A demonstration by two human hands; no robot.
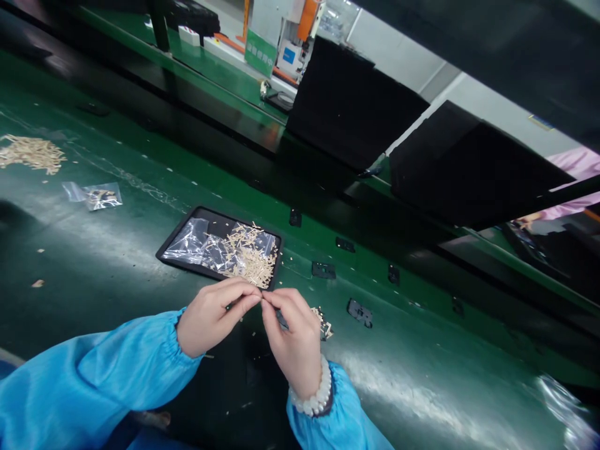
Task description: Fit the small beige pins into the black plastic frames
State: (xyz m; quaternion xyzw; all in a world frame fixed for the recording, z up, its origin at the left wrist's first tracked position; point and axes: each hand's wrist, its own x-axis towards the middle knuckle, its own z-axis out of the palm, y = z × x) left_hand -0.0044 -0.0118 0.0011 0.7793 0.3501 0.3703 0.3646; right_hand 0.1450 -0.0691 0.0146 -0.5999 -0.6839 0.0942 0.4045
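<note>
My left hand (213, 315) and my right hand (295, 337) meet fingertip to fingertip just in front of a black tray (180, 262). Both are closed in a pinch, thumb against forefinger. Whatever sits between the fingertips is too small to make out. Inside the tray lie many small beige strips (255, 262) and a clear plastic bag (192, 240). Partly hidden behind my right hand is a little heap of beige and dark pieces (324, 325). A beaded bracelet (313, 397) circles my right wrist.
Several black plastic parts (360, 311) are scattered over the green table (422, 381) to the right. On the left are a pile of beige strips (32, 153) and a small zip bag (104, 197). Dark panels (356, 106) stand behind; a pink sleeve (579, 165) shows far right.
</note>
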